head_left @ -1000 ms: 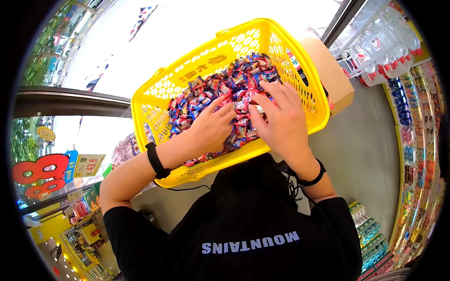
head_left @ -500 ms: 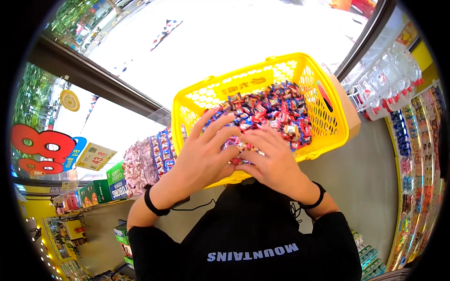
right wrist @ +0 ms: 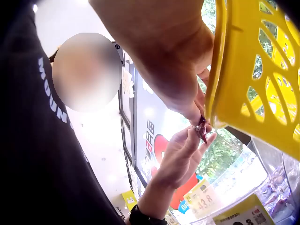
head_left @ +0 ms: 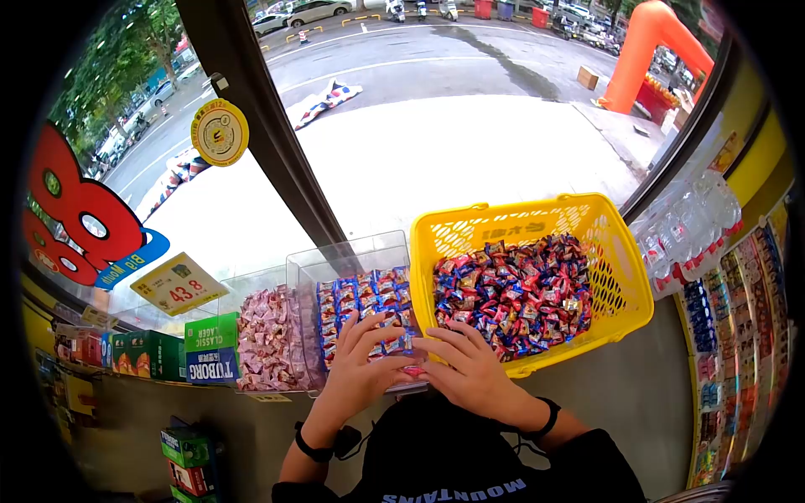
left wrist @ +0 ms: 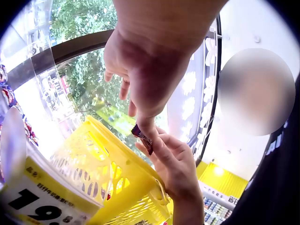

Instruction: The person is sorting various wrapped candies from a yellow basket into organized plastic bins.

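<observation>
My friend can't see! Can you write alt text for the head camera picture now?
A person's left hand and right hand hold a small wrapped candy between them. Beside the hands is a yellow basket heaped with red and blue candies; a clear bin and pink sweets sit to its left, and a street shows outside.

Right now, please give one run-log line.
left hand: pinches wrapped candy | right hand: pinches same candy | yellow basket: holds many candies
</observation>
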Motion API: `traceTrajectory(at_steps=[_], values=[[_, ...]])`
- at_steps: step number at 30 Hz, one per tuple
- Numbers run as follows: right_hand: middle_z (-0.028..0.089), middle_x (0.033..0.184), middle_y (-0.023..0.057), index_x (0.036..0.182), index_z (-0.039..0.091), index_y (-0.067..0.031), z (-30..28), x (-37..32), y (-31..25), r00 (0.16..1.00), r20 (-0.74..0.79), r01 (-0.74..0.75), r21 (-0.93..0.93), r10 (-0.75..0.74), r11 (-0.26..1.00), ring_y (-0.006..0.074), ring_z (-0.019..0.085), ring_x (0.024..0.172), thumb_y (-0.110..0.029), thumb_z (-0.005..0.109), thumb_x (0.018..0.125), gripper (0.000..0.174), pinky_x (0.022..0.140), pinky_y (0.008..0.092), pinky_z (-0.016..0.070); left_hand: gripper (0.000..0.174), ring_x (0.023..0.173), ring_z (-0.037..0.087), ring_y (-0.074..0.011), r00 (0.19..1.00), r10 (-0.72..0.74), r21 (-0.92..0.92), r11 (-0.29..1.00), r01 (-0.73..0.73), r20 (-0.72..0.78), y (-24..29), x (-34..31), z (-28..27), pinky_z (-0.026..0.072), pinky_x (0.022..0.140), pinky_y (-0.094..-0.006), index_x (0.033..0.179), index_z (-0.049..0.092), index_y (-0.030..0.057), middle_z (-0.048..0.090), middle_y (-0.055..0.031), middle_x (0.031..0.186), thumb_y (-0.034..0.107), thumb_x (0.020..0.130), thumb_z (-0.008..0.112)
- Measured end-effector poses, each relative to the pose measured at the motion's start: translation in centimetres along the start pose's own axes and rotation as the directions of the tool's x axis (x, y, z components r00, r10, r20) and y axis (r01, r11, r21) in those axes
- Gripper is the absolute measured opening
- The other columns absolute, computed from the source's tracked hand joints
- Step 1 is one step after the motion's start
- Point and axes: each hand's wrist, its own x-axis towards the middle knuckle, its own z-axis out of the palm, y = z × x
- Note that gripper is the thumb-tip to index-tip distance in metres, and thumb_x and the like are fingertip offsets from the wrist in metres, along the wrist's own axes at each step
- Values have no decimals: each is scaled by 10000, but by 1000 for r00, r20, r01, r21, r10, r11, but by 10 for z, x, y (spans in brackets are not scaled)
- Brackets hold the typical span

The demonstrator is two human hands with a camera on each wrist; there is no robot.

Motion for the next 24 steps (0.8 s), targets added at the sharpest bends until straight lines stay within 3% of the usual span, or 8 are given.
traceTrajectory(at_steps=[3, 7, 14, 17, 24], values=[[669, 1421, 100, 1023, 739, -88, 11, 8, -7, 997, 71, -2, -44, 5, 999, 326, 602, 1361, -146, 830, 877, 182, 1182, 544, 440, 301, 1431, 549, -324, 998, -4, -7, 1000, 3, -56, -16, -20, 0, 334, 1257, -642, 999, 816, 247, 694, 7, 1371, 288, 729, 943], [629, 1462, 112, 1010, 711, -95, 15, 15, -14, 992, 106, -64, -39, 68, 997, 320, 563, 1413, -163, 766, 922, 124, 1198, 553, 415, 292, 1435, 546, -335, 996, -7, -35, 999, 4, -93, -29, -34, 0, 342, 1248, -638, 969, 809, 225, 710, 0, 1346, 280, 717, 947], [588, 1507, 141, 1009, 721, -80, 18, 14, -15, 987, 123, -96, -59, 103, 994, 343, 535, 1440, -222, 833, 879, 223, 1208, 555, 403, 265, 1432, 544, -346, 988, 73, -39, 996, -79, -135, -43, -32, 16, 349, 1240, -623, 970, 806, 205, 680, -27, 1382, 274, 749, 936], [599, 1502, 150, 999, 735, -79, 17, 15, -12, 991, 114, -65, -69, 72, 996, 373, 546, 1421, -180, 856, 836, 227, 1218, 566, 396, 320, 1405, 555, -357, 985, 91, -47, 994, -99, -150, -46, -28, 19, 365, 1232, -632, 991, 826, 236, 693, -24, 1368, 269, 699, 955], [596, 1504, 159, 960, 734, -59, 18, 15, -18, 985, 22, -169, -123, 173, 978, 391, 526, 1445, -135, 859, 826, 198, 1238, 581, 375, 298, 1413, 540, -336, 945, 189, 159, 976, -151, -265, -34, -19, 28, 360, 1242, -646, 1013, 789, 226, 651, -36, 1396, 309, 769, 938]])
